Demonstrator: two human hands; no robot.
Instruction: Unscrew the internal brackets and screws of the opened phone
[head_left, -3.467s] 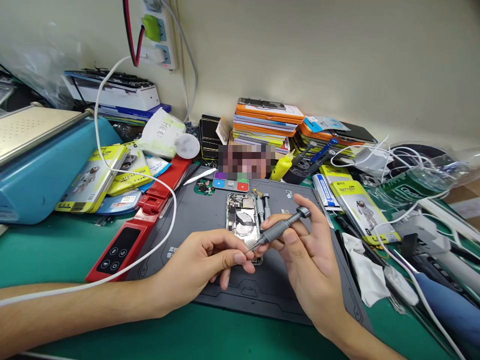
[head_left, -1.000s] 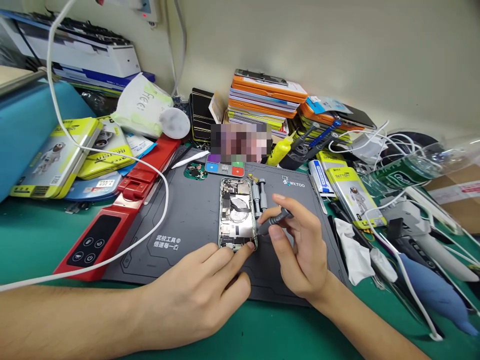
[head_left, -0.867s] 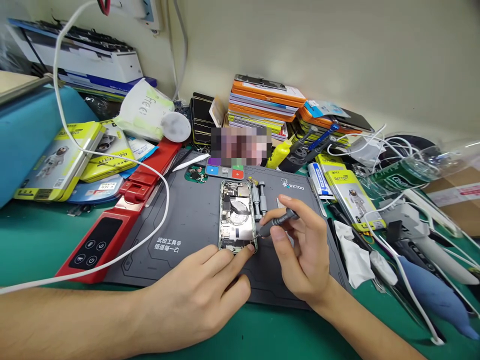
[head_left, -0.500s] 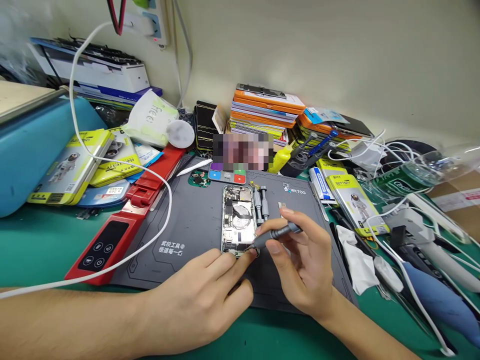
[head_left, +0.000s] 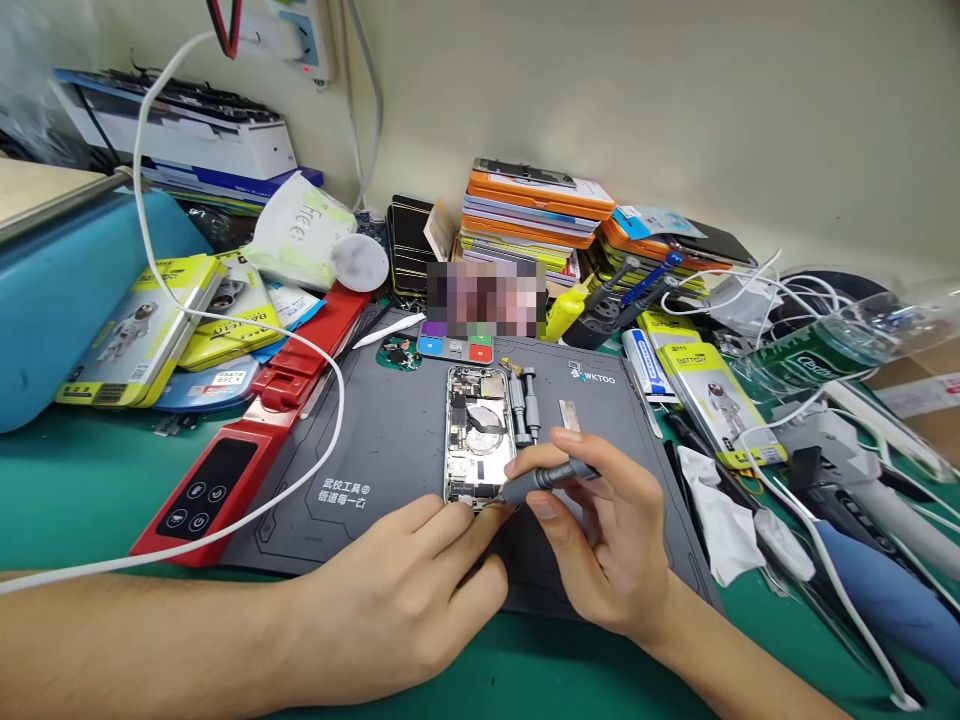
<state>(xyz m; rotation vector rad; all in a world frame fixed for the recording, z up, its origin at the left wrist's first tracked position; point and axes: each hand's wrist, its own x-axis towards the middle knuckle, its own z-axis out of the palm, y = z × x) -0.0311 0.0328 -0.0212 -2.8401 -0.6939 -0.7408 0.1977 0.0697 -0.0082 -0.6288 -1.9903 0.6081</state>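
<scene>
An opened phone [head_left: 480,440] lies upright to my view on the dark grey work mat [head_left: 405,440], its inner parts and a round coil exposed. My left hand [head_left: 412,590] rests at the phone's lower end, its bent fingers gripping the bottom edge and hiding part of it. In my right hand [head_left: 619,540] is a grey screwdriver [head_left: 529,486], held between thumb and fingers. The driver slants down to the left, its tip at the phone's lower right corner. Whether the tip sits in a screw is too small to tell. Two more grey screwdrivers [head_left: 532,405] lie right of the phone.
A coloured pad [head_left: 454,347] and a green circuit board [head_left: 400,353] lie behind the phone. A red device [head_left: 210,490] and a white cable [head_left: 341,400] are at left. Battery packs [head_left: 720,400], a white tissue [head_left: 716,520] and a bottle [head_left: 814,360] crowd the right.
The right hand and screwdriver have shifted very slightly, the handle tilting a little lower. The left hand stays at the phone's bottom edge. The view has moved slightly.
</scene>
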